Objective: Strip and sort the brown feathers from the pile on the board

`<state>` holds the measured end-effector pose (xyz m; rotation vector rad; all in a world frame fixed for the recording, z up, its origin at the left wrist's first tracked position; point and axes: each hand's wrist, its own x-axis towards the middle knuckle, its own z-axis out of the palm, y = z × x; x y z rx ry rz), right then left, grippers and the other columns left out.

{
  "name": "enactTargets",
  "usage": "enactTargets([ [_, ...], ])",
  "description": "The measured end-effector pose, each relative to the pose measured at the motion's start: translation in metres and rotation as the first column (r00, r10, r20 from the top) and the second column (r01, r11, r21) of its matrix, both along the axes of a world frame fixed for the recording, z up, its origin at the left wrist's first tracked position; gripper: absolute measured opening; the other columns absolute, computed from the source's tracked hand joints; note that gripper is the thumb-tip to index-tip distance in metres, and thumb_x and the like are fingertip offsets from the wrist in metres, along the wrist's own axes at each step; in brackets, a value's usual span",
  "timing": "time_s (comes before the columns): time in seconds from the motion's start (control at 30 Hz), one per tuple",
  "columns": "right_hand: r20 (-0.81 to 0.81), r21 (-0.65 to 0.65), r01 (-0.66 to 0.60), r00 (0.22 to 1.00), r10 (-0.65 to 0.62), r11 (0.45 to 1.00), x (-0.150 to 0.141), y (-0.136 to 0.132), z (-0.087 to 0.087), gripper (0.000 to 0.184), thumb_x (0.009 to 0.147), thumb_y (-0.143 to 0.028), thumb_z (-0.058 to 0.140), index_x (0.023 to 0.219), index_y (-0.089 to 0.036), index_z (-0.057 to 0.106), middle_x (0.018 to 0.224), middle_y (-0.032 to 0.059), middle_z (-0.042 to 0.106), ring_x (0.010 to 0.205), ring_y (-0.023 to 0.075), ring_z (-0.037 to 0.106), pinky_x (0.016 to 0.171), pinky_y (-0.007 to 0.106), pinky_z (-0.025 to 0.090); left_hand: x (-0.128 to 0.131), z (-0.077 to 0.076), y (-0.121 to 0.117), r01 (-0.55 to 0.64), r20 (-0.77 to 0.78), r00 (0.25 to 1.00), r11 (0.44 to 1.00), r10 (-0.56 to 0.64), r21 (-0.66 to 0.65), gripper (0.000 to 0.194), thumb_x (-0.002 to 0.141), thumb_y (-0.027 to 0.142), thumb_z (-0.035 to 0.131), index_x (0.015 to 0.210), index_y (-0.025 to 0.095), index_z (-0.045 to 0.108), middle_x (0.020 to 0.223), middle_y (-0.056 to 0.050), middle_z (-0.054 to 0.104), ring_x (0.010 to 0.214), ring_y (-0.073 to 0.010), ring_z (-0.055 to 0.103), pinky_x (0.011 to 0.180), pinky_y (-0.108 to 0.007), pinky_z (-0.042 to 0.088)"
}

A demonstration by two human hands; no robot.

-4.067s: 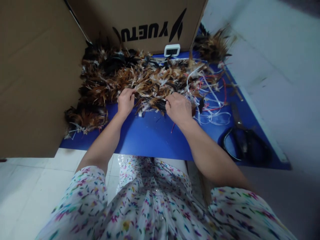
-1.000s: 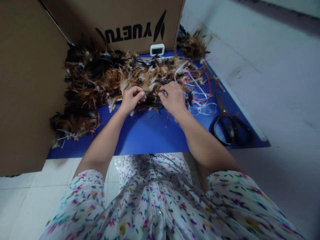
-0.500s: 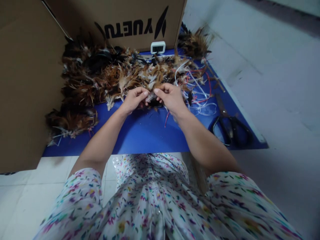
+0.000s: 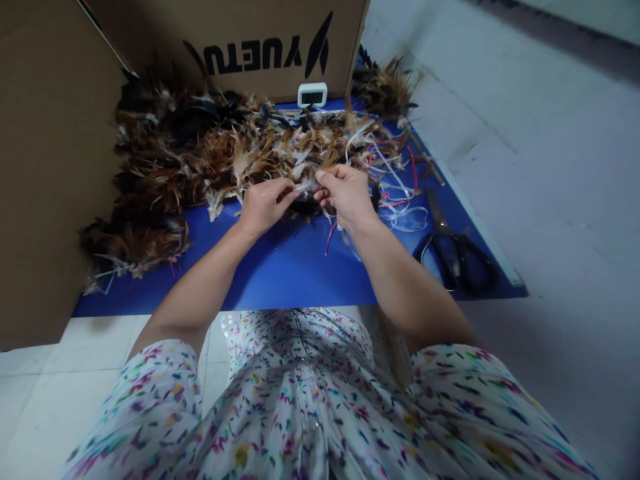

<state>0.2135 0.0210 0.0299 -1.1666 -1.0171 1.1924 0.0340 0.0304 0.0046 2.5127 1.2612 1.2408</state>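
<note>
Brown, black and white feathers [image 4: 215, 143] lie heaped across the blue tabletop [image 4: 285, 273]. At the heap's near edge, my left hand [image 4: 265, 203] is closed in a pinch at the pale end of a feather bunch [image 4: 306, 184]. Opposite it, my right hand [image 4: 345, 193] pinches the same whitish, fluffy part, thumb against forefinger. Exactly what sits between the fingertips is partly hidden. White and red ties [image 4: 395, 177] lie loosely tangled just right of my right hand.
Black-handled scissors [image 4: 453, 250] rest at the table's right corner. A small white digital display [image 4: 313, 95] stands before a cardboard box [image 4: 250, 27]; another cardboard panel [image 4: 50, 167] rises on the left. Separate feather bundles lie front left [image 4: 137, 243] and back right [image 4: 385, 87].
My left hand has turned slightly, its back now facing up more, and its fingertips are a little farther from the right hand's. The whole view has shifted slightly.
</note>
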Motion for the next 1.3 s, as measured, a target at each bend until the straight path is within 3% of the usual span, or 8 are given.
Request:
enactTargets([
  [0.13,-0.016,-0.027,0.000,1.000,0.000,1.000,-0.001,-0.002,0.003,0.029,0.089,-0.017,0.064,0.067,-0.022,0.046,0.058,-0.0045,0.059,0.047,0.0068,0.056,0.041,0.017,0.038,-0.002,-0.001,-0.002,-0.038,-0.120,0.991,0.993,0.052,0.114,0.027,0.099,0.036,0.050,0.094,0.021,0.072,0.091,-0.008,0.076,0.085,-0.0191,0.071,0.074,-0.030,0.051],
  [0.37,-0.005,-0.003,-0.019,1.000,0.018,1.000,0.001,-0.002,0.002,0.030,0.088,-0.022,0.067,0.067,-0.022,0.046,0.059,-0.0044,0.060,0.049,0.0073,0.058,0.041,0.017,0.039,-0.004,-0.001,-0.003,-0.066,-0.139,0.987,0.993,0.079,0.095,0.025,0.096,0.037,0.052,0.097,0.022,0.073,0.083,-0.007,0.072,0.080,-0.0189,0.068,0.072,-0.030,0.050],
  [0.57,0.027,0.015,-0.041,0.999,0.041,0.999,0.002,-0.002,0.003,0.029,0.090,-0.021,0.066,0.068,-0.022,0.047,0.061,-0.0041,0.060,0.049,0.0066,0.058,0.042,0.017,0.039,-0.004,0.003,-0.005,-0.034,-0.133,0.990,0.995,0.046,0.092,0.029,0.096,0.036,0.049,0.083,0.023,0.072,0.069,-0.006,0.063,0.068,-0.0176,0.062,0.068,-0.032,0.047],
  [0.73,0.040,0.040,-0.048,0.998,0.046,0.998,0.002,-0.002,0.002,0.028,0.089,-0.027,0.069,0.071,-0.022,0.048,0.062,-0.0043,0.061,0.049,0.0062,0.059,0.042,0.016,0.040,-0.004,0.005,-0.006,-0.040,-0.154,0.987,0.994,0.055,0.102,0.027,0.096,0.036,0.050,0.093,0.023,0.073,0.070,-0.006,0.062,0.067,-0.0176,0.060,0.068,-0.033,0.047],
  [0.93,0.042,0.017,-0.028,0.999,0.027,0.999,0.000,-0.001,0.001,0.026,0.089,-0.022,0.065,0.070,-0.022,0.047,0.061,-0.0038,0.060,0.051,0.0080,0.060,0.043,0.018,0.040,-0.002,0.008,-0.006,-0.002,-0.170,0.985,0.995,0.019,0.098,0.032,0.098,0.039,0.048,0.086,0.022,0.072,0.065,-0.006,0.059,0.064,-0.0183,0.058,0.068,-0.035,0.047],
  [1.17,0.115,0.167,-0.170,0.982,0.152,0.971,0.004,-0.001,-0.006,0.027,0.079,-0.042,0.077,0.085,-0.022,0.060,0.073,-0.0025,0.066,0.063,0.0105,0.062,0.050,0.020,0.045,0.002,0.008,-0.009,-0.071,-0.149,0.984,0.987,0.093,0.146,0.042,0.103,0.042,0.038,0.090,0.019,0.072,0.076,-0.007,0.067,0.069,-0.0159,0.061,0.065,-0.030,0.043],
  [1.3,0.176,0.262,-0.251,0.962,0.209,0.932,0.004,0.000,-0.010,0.036,0.073,-0.050,0.081,0.088,-0.021,0.065,0.071,-0.0024,0.064,0.065,0.0121,0.060,0.052,0.024,0.047,0.004,0.006,-0.006,-0.034,-0.112,0.992,0.988,0.051,0.148,0.045,0.104,0.041,0.035,0.082,0.019,0.068,0.074,-0.006,0.066,0.069,-0.0140,0.061,0.065,-0.027,0.041],
])
